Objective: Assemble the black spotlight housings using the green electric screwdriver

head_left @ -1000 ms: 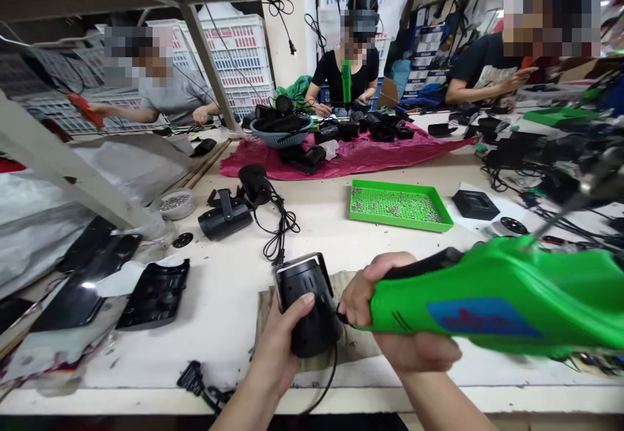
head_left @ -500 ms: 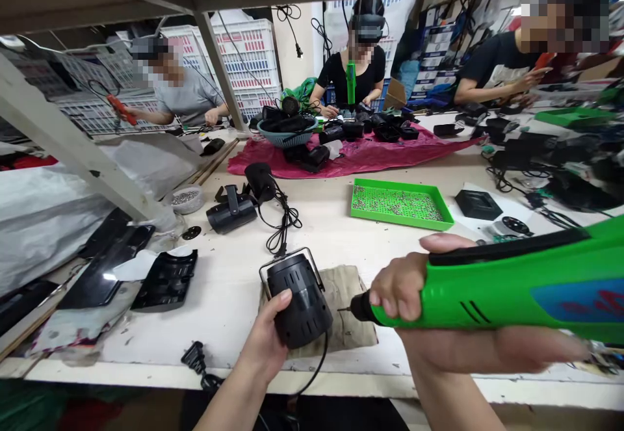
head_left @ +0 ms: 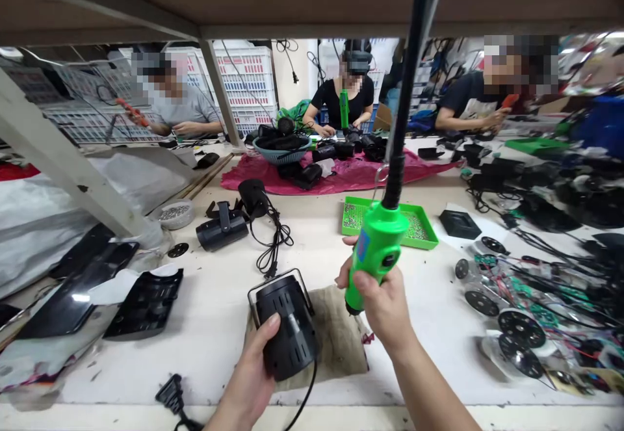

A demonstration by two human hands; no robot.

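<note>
My left hand [head_left: 251, 372] grips a black cylindrical stage light [head_left: 286, 330] with vent slots and a metal bracket around its top. The light rests tilted over a folded beige cloth [head_left: 336, 333], and its cable runs down past the table edge. In my right hand [head_left: 385, 301] is a green electric screwdriver [head_left: 375, 249], held upright, with its black cord rising from the top. The screwdriver's lower end is above the right edge of the cloth, apart from the light. Its bit is hard to make out.
Behind the screwdriver lies a green tray [head_left: 424, 236] of screws. Circuit boards with wires [head_left: 517, 314] crowd the right. Black housings [head_left: 221, 226] and a half shell [head_left: 146, 304] lie left, near a plug [head_left: 170, 395]. Several people sit across the table; a shelf [head_left: 312, 31] hangs overhead.
The screwdriver has swung from lying level, pointing at the light, to standing upright with its cord up. My left hand still holds the light. The view has shifted slightly.
</note>
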